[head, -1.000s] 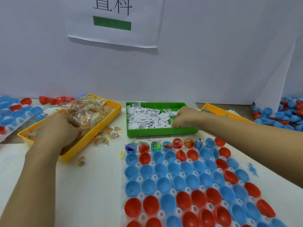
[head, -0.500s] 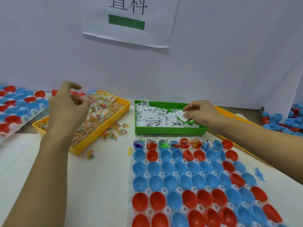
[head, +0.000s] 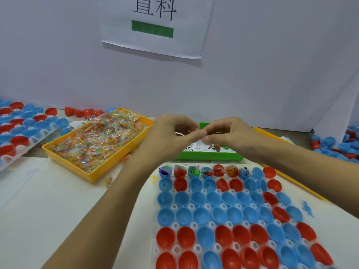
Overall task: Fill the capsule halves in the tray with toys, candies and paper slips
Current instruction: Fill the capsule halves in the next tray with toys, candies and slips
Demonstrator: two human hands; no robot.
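1. Reaching in from the person's left side, the left hand (head: 171, 135) hangs above the table with fingers curled; a thin wrapper or slip shows between its fingertips, though exactly what it pinches cannot be told.

2. Left of that hand sits the yellow bin (head: 93, 172), heaped with wrapped candies (head: 101, 138). One loose candy (head: 108, 181) lies on the table just beside the bin's near corner, a sign that pieces spill easily.

3. Fingertip to fingertip with the left, the right hand (head: 229, 133) also has curled fingers meeting at a thin paper slip (head: 181, 133). Thin slips may cling together, so two could go into one cup.

4. Directly beneath both hands lies the green bin (head: 209, 157), with slips (head: 194, 147) loose inside it. A slip that escapes the pinch would probably fall back here or drift onto the table.

5. Nearer the person than the hands, the tray (head: 175, 249) holds red and blue capsule halves (head: 219, 214). Only the row closest to the hands looks filled; two cups at its right end and all the nearer rows appear bare.

6. A careless forearm could tip the light halves from their seats.
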